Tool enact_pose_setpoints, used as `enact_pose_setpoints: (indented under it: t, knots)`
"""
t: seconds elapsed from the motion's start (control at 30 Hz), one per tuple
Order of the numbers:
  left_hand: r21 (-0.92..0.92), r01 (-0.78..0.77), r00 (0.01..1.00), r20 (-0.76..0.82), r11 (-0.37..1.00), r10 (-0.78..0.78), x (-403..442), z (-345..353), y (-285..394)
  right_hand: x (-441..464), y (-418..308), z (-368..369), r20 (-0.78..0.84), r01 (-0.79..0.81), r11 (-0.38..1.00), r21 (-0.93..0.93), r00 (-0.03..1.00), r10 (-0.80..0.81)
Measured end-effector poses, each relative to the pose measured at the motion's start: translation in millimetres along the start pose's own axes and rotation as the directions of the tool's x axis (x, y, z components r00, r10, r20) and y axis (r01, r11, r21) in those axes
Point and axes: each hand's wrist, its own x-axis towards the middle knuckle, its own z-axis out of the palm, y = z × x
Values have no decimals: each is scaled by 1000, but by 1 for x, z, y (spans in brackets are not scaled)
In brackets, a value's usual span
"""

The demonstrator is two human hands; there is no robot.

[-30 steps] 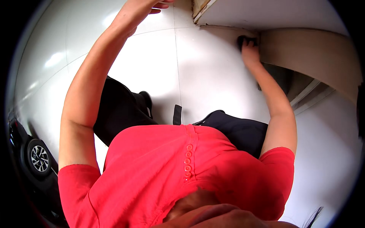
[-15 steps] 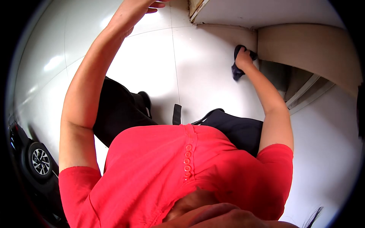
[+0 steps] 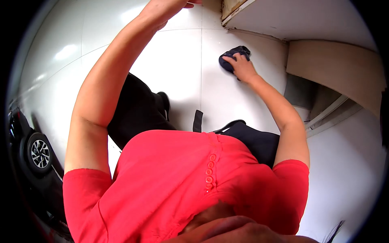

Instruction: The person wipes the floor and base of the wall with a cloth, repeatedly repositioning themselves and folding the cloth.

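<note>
The right hand [image 3: 245, 71] has just drawn the dark cloth [image 3: 227, 67] away from the near end of the panel [image 3: 336, 60]. A moment ago the cloth lay bunched against that end; now it is on the white floor [image 3: 162, 60], well apart from the panel and to its left. The work has thus shifted from the corner to more open floor, and the strip right beside the panel is, as I judge it, no longer being reached.

The right fingers [image 3: 238, 57] are bent and a little spread over the cloth, the thumb out to the side; they seem to have hold of it and keep it against the floor. The cloth is crumpled, its edges showing around the hand.

The left hand [image 3: 172, 5] is farther left of the panel, mostly cut off by the top edge. Only some fingertips show, so I cannot tell how far open it is or whether it holds anything. That arm has shifted slightly in view, as has the panel, so the head has probably turned a little.
</note>
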Motion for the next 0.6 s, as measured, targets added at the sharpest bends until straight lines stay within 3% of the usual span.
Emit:
enact_pose_setpoints:
  t: [0.07, 0.13, 0.2, 0.23, 0.3, 0.37, 0.4, 0.43, 0.47, 0.6]
  knots:
    - [24, -38, 999, -1, 999, 38, -6, 0, 5, 12, 30, 9, -102, -43, 999, 10, 994, 44]
    - [17, -47, 999, -16, 999, 47, -7, -2, 5, 29, 55, 5, -232, -326, 945, -32, 922, 310]
    - [10, -58, 998, -29, 998, 58, -6, -7, 5, 41, 56, -12, -307, -423, 905, -39, 867, 392]
    - [-9, -70, 997, -22, 997, 70, -5, -7, 4, 40, 40, -18, -406, -337, 941, -9, 862, 305]
    - [-34, -81, 997, -2, 996, 81, -5, -4, -1, 42, -1, -27, -382, -170, 983, 75, 905, 186]
    - [-16, -72, 997, -7, 997, 72, -3, -6, -3, 53, -32, -1, -423, 91, 995, 29, 903, -70]
    - [-24, -76, 997, 4, 997, 76, -2, -5, -3, 58, -50, 9, -340, 131, 991, -19, 932, -130]
    - [-19, -69, 998, 2, 997, 69, -3, -4, -3, 55, -63, 10, -150, 149, 977, -150, 974, -171]
    - [-10, -61, 998, -5, 998, 61, -5, -4, -3, 58, -58, 36, -179, 217, 933, -286, 945, -274]
    - [-20, -67, 998, -17, 998, 67, -13, -6, 3, 53, -13, 15, -199, 117, 980, -162, 969, -148]
